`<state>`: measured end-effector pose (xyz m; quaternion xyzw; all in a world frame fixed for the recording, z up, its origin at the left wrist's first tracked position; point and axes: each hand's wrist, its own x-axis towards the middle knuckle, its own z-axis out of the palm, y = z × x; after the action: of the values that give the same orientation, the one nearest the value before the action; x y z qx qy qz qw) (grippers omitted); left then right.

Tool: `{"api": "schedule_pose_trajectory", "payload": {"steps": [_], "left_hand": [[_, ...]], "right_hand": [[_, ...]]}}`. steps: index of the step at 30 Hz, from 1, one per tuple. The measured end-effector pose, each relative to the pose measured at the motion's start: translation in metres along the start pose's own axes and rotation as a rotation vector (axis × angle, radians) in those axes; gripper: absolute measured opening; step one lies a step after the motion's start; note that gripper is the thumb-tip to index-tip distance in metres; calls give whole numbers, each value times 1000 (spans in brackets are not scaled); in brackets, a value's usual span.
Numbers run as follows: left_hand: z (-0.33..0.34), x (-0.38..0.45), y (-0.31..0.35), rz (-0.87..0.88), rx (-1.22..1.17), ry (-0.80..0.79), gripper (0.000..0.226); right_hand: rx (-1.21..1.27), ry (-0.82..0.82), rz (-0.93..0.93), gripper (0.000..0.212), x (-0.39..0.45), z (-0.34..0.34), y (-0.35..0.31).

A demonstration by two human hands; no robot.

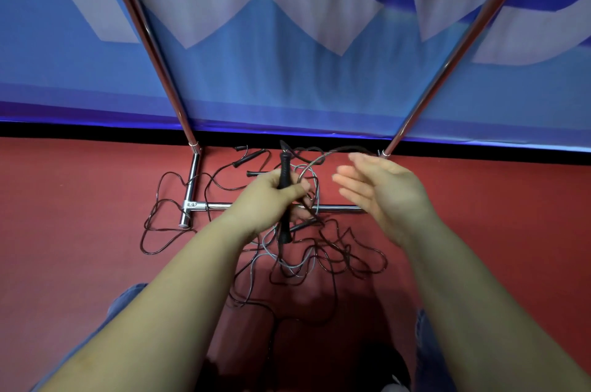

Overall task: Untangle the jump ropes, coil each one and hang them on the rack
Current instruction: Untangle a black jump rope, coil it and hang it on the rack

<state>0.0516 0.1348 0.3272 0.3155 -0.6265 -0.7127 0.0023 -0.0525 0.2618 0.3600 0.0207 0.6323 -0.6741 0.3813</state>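
The left hand (281,190) is clamped on a black jump-rope handle (284,172); the right hand (380,190), fingers spread, holds nothing. Judged best: feed the grey cord (308,167) at 12 o'clock into even loops, clear of the floor tangle (323,251).

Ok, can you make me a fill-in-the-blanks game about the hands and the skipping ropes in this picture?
1. The left hand grips a black ____ of a jump rope.
2. The right hand is ____ and holds nothing.
3. The tangled ropes lie on the ____ floor.
4. The shiny rack has ____ ropes hung on it yet.

Missing words: handle; open; red; no
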Motion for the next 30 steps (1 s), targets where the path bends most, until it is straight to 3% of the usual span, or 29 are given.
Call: {"api": "schedule_pose_trajectory", "payload": {"steps": [4, 6, 9, 13, 15, 17, 22, 26, 30], "left_hand": [[-3, 3, 6, -55, -259, 84, 11], [-5, 2, 9, -72, -364, 94, 14], [-8, 3, 12, -64, -465, 107, 17], [-10, 5, 13, -9, -483, 80, 18], [-7, 5, 9, 17, -306, 88, 17], [-5, 4, 2, 21, -88, 76, 17], [-1, -3, -4, -18, 313, -108, 14], [0, -4, -4, -6, 334, -128, 12], [-2, -2, -5, 15, 311, -86, 12]], "right_hand": [[-702, -178, -51, 23, -4, 3, 19], [-828, -232, -37, 13, -5, 4, 27], [-931, -140, -92, 10, 0, 0, 31], [-667, -49, -65, 12, 4, 1, 27], [-434, -43, 5, 6, 2, 4, 21], [-253, -27, 62, 13, 1, 3, 16], [75, -18, 111, 11, 2, 0, 11], [225, -24, 123, 13, 3, -1, 7], [160, -52, 87, 11, 3, 0, 10]]}}
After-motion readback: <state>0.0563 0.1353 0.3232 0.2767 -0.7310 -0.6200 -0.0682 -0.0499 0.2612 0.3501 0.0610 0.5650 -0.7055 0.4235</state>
